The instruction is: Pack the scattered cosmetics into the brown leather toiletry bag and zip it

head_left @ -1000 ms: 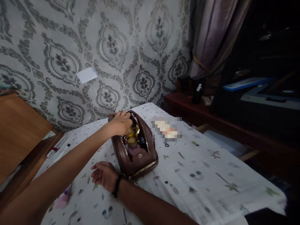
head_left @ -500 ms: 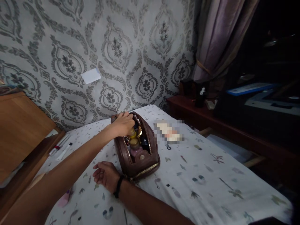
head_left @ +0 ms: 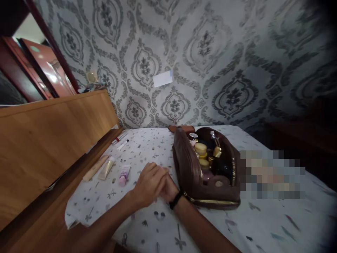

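Note:
A brown bag stands unzipped on the patterned white cloth, with yellow-lidded jars, a gold-capped bottle and other cosmetics inside. Just left of the bag, my left hand is closed, its curled fingers against my right hand. Whatever my left fingers hold, if anything, is hidden. A dark band circles my right wrist, and the fingers of that hand are mostly covered by my left. Farther left lie a pink-and-white tube and a beige tube.
Slim tubes lie at the cloth's far left, beside a wooden panel. A peach-coloured item rests along the left edge. Behind the bag is a brown object. A blurred item lies right of the bag.
My left hand has come out of the bag and met my right hand. The view has turned left, so the bag appears farther right and more of the left-side tubes shows.

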`<state>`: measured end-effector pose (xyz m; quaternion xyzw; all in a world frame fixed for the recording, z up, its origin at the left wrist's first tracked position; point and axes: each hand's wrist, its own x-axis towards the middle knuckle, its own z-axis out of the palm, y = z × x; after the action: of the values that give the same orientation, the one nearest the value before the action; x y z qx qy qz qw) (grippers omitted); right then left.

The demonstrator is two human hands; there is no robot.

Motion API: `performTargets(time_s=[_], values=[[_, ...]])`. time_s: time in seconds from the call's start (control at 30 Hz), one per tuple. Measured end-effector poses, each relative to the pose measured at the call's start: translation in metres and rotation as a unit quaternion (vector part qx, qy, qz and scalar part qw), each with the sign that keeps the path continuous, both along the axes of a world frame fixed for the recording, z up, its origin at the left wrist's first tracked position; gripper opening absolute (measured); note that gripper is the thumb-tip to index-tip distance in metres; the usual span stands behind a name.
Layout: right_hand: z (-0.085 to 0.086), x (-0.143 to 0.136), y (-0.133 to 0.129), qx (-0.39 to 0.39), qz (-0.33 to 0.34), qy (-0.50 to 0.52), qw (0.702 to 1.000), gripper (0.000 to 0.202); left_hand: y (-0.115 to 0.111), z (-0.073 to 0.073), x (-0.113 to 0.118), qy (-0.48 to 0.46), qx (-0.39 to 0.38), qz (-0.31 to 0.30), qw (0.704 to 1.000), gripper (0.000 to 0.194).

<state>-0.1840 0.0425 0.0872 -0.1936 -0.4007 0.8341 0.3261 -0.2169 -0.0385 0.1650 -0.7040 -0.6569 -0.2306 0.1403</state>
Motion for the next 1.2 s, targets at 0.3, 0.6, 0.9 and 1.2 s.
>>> performTargets(time_s=[0.3,0.6,0.9,1.2], values=[[0.008,0.012,0.009,-0.147,0.13,-0.004,0.981,0.013,-0.066,-0.033,-0.082,-0.062,-0.008,0.176,0.982,0.023],[0.01,0.013,0.008,-0.178,0.131,-0.008,0.975,0.013,-0.082,-0.036,-0.119,-0.075,-0.019,0.256,0.964,0.022],[0.011,0.012,0.009,-0.204,0.127,-0.003,0.971,0.014,-0.041,-0.023,-0.226,-0.033,-0.098,0.365,0.925,0.02],[0.004,0.011,0.012,-0.201,0.129,0.009,0.971,0.028,0.011,-0.032,-0.314,0.001,-0.139,0.483,0.864,0.031]])
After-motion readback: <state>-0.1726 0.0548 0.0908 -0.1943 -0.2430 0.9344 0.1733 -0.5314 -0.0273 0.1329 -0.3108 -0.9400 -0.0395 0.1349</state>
